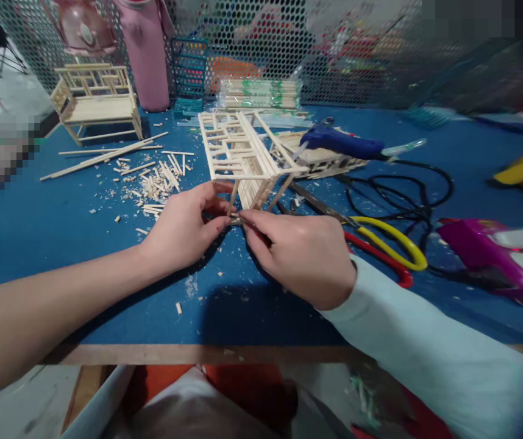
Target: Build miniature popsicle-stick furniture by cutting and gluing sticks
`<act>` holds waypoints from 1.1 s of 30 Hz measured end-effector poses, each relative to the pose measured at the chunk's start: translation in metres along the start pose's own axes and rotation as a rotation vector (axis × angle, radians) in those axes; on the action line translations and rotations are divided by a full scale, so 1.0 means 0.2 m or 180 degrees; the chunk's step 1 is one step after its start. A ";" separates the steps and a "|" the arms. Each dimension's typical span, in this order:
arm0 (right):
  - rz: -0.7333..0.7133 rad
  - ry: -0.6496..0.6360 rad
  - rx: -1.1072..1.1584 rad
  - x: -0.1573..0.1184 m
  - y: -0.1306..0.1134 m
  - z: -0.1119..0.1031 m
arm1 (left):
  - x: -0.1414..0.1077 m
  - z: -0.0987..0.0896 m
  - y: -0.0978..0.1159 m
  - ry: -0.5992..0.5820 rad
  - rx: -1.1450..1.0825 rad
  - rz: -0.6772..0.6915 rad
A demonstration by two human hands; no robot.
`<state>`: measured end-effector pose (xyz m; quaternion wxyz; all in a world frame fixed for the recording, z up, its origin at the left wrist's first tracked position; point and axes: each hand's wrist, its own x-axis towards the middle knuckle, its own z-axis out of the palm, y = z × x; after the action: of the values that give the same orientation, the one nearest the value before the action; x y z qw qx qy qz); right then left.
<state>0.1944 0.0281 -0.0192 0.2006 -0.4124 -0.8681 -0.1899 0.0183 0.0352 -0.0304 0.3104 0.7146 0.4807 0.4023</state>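
Observation:
A miniature bench frame [255,161] built from thin wooden sticks lies tipped on its side in front of me. My left hand [188,222] is closed at its near left corner, the thumb and fingers around a leg. My right hand [300,247] is closed in a pinch just beside it, fingertips nearly meeting those of the left. Between the fingertips shows a short wooden stick [235,219], low at the end of the leg; its far end is covered by my right fingers.
A finished stick bench [99,108] stands at the back left, near loose sticks and offcuts [163,177]. On the right lie a blue glue gun [346,143] with a black cord, red-and-yellow-handled scissors [387,241] and a purple object [481,250]. A perforated metal screen [188,21] borders the back.

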 end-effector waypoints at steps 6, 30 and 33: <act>0.0176 -0.0206 0.0082 0.02 -0.01 0.01 | 0.01 0.01 -0.01 -0.0001 -0.0247 -0.0090; 0.0345 0.0820 0.1072 0.03 0.04 -0.04 | 0.00 0.01 0.00 0.0045 -0.0271 -0.0020; 0.0451 0.0821 0.1130 0.04 0.04 -0.04 | 0.00 0.01 0.00 0.0023 -0.0312 -0.0039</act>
<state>0.1979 0.0333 -0.0069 0.3921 -0.4029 -0.8240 -0.0708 0.0203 0.0354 -0.0312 0.3458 0.6941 0.4659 0.4260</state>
